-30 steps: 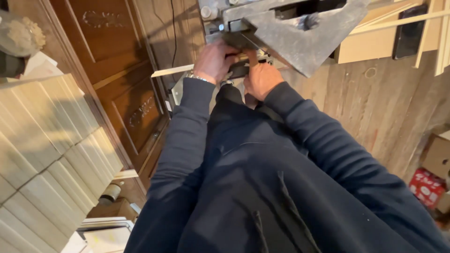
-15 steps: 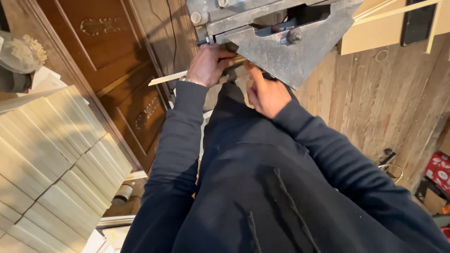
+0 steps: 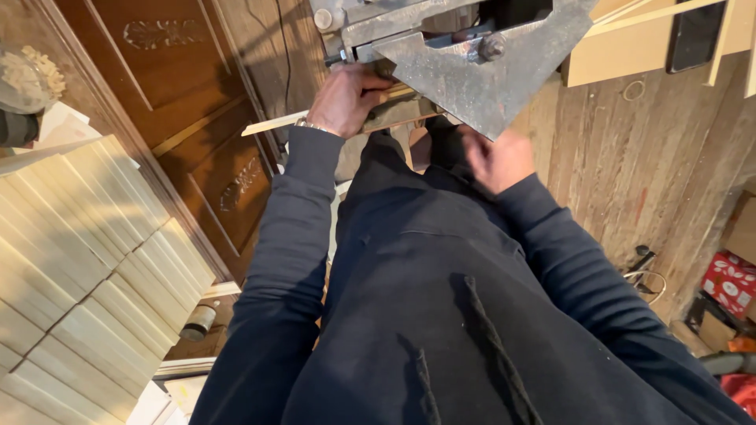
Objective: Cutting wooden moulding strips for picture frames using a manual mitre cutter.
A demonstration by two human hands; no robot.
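Head view: stacked pale boards [image 3: 87, 267] beside left hand [image 3: 346, 98].

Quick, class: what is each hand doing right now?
Left hand: closed on a thin wooden strip.
Right hand: blurred, cannot tell; nothing visibly held.

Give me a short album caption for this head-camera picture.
Left hand grips a thin wooden strip at a grey metal machine; right hand hovers below.

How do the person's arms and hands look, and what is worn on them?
Both arms are covered by long dark navy sleeves that end in ribbed cuffs at the wrists. The left hand and the right hand are bare, without gloves. A thin metal bracelet sits at the left wrist. The right hand looks blurred.
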